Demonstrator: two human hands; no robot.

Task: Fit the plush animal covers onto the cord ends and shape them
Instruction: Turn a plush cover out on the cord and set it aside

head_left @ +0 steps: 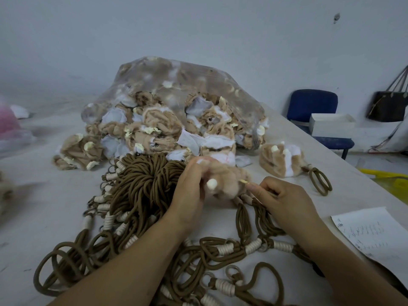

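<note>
Indoors, pale table (37, 195) under brown cords (141, 180), blue chair (313, 104), handbag (386, 107), grey wall (198, 29)

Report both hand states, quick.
Left hand: closed, gripping the plush cover.
Right hand: closed, pinching a thin stick poked into the cover.

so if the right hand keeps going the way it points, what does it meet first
Probably the plush cover in the left hand's grip; the right hand's stick already sits at its fur.
</note>
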